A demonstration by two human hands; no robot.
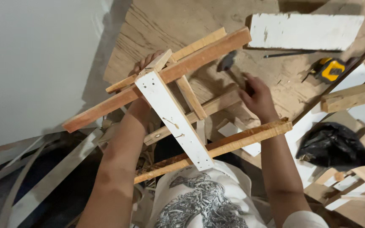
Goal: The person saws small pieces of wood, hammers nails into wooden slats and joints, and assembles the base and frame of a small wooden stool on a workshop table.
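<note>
Plywood sheet [170,25] (tape measure [330,69] nearby) under the slat frame [172,112].

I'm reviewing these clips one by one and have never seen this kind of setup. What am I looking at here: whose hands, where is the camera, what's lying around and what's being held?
There is no machine: a person works with bare hands, and the one camera sits on their head, looking down past their chest. The left hand grips a wooden frame of nailed slats, one of them painted white, holding it up off the plywood board. The right hand holds a hammer, its head blurred beside the frame's top slat. On the board lie a white plank, a dark thin tool too small to identify, and a yellow tape measure. At right are a black bag and loose wood offcuts.
</note>
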